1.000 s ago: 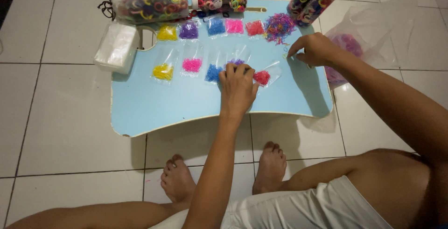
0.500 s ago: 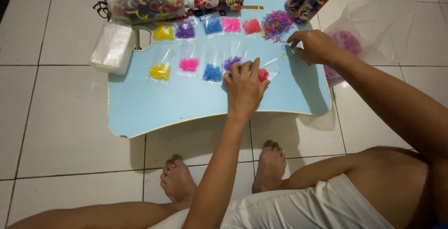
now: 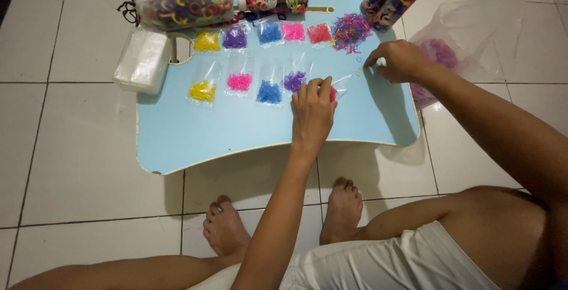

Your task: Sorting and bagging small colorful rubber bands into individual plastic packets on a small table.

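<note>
Left hand rests fingers-down on the small clear bag of red bands on the blue table, just right of the purple bag. Right hand pinches something too small to identify, near the loose band pile.

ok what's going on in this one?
A person sits on a tiled floor at a low light-blue table. The left hand presses on a small clear bag of red bands in the near row. The right hand pinches at loose bands beside a mixed-colour pile. Nine other small bags, sorted by colour, lie in two rows.
</note>
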